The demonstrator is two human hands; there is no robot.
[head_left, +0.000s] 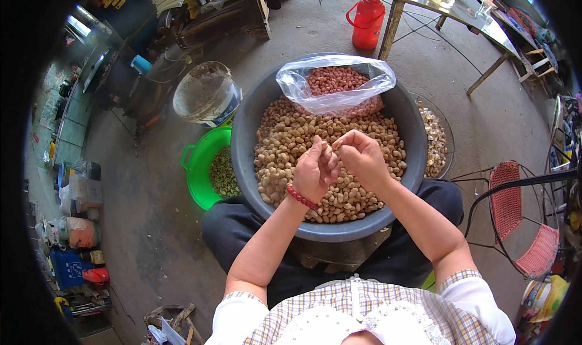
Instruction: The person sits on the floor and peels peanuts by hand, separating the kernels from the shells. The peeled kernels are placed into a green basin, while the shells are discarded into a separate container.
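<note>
A large grey plastic tub (240, 163) between my knees holds many unshelled peanuts (291, 136). At its far side rests a clear plastic bag (318, 103) of shelled reddish peanuts (334, 80). My left hand (317, 165), with a red bead bracelet (302, 197) at the wrist, is over the peanuts, palm up, with a small reddish piece between thumb and fingertip. My right hand (361, 157) is close beside it, thumb and index finger pinching a small brownish piece, apparently peanut shell. The fingertips of both hands are close together.
Left of the tub are a green basin (195, 181) with greenish pieces and a stained bucket (200, 113). At right stands a wire-rimmed container of shells (435, 145), with a pink woven chair (505, 199) beyond. A red thermos (369, 22) stands near a glass-topped table (454, 4).
</note>
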